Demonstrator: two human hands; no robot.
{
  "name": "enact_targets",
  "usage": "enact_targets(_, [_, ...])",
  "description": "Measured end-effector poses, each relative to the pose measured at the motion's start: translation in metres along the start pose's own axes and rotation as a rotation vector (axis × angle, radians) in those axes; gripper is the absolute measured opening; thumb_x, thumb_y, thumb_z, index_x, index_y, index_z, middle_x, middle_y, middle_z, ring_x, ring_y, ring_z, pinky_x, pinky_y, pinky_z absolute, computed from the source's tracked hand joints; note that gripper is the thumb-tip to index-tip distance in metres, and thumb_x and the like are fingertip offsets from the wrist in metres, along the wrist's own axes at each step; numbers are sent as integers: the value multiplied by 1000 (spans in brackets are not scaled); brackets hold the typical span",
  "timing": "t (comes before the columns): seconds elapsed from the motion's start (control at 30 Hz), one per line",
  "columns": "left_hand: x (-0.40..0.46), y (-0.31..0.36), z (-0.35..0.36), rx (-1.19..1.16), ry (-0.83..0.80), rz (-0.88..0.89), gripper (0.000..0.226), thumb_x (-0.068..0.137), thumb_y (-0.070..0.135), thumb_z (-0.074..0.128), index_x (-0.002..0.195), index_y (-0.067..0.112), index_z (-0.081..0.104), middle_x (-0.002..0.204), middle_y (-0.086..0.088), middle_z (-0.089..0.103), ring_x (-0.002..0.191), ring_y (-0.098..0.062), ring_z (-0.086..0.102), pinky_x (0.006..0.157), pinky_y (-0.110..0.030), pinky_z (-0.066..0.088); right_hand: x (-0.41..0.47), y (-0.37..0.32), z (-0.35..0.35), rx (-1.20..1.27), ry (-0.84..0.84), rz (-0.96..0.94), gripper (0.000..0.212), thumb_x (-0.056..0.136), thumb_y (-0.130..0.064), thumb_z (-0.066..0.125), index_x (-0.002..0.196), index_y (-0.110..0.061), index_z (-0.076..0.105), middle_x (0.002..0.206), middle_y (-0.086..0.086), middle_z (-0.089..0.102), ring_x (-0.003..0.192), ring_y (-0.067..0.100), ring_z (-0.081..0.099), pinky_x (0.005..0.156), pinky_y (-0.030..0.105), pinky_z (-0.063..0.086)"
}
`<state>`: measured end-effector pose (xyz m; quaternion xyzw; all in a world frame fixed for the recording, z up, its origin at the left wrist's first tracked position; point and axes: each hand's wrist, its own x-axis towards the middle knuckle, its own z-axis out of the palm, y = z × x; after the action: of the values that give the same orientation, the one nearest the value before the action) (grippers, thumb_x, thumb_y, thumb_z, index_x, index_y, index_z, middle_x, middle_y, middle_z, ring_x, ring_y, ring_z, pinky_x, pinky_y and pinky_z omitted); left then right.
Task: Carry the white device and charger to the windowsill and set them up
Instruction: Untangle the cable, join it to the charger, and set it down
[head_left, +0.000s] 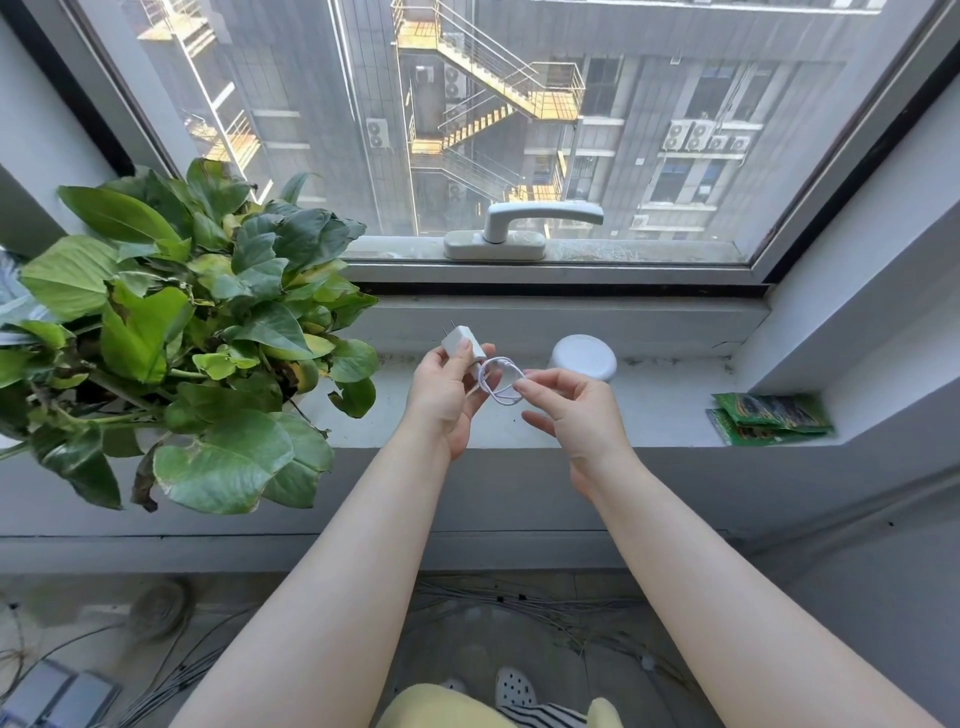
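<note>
Head view | white device (584, 356) already on windowsill (660, 410) | left hand (445, 395) grips charger plug (464, 340) | right hand (576, 410) pinches coiled cable (500, 382) | step: uncoiling | next: free the cable end, connect to device.

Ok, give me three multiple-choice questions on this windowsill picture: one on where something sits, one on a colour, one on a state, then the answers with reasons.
1. Where is the white device?
A. on the windowsill
B. in the right hand
C. on the floor

2. What colour are the packets at the sill's right end?
A. red
B. green
C. white

3. How is the cable?
A. stretched straight
B. plugged into the device
C. looped between the hands

Answers:
1 A: it rests on the sill behind the right hand.
2 B: their wrappers are green.
3 C: the left hand grips the charger, and the right fingers pinch the coil.
</note>
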<state>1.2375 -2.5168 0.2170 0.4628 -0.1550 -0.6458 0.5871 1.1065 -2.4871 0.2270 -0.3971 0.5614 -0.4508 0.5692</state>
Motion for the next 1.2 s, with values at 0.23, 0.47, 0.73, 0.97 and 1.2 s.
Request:
enact_targets(0.23, [-1,-2,2,-3,-79,-32,20,99,20,46,104,3,55,93,-6,67,77,-18,62,79,-31,55,1,0,-2,-9,-69,22,7,84,-10,68,78,-6,67,80,8,69,82,17,67,71,26,59])
enact_targets(0.47, [-4,-3,5,21,-184,-36,18,99,21,45,96,10,59,92,-3,71,73,-12,70,85,-36,54,7,-2,7,-187,131,-59,30,75,-25,78,82,-15,50,84,3,57,74,17,62,53,21,48])
enact_targets(0.73, [-5,3,2,92,-191,-39,29,100,25,40,92,8,61,64,3,70,52,-11,56,63,-27,43,5,-10,6,92,-86,167,29,91,-41,56,99,-14,64,62,0,60,44,9,50,48,19,44])
enact_targets(0.97, [-2,1,-1,59,-151,-67,17,99,20,45,92,10,57,75,-1,64,64,-12,52,70,-31,44,10,-11,6,14,-90,95,30,87,-39,63,98,-11,66,67,-1,60,49,7,52,54,19,47])
enact_targets(1.2, [0,8,-6,33,-234,-119,16,88,-8,44,94,3,54,91,-9,60,79,-17,59,72,-27,53,12,-4,1,-100,-38,-27,13,90,-20,61,79,-15,66,73,-2,67,59,5,56,51,11,45])
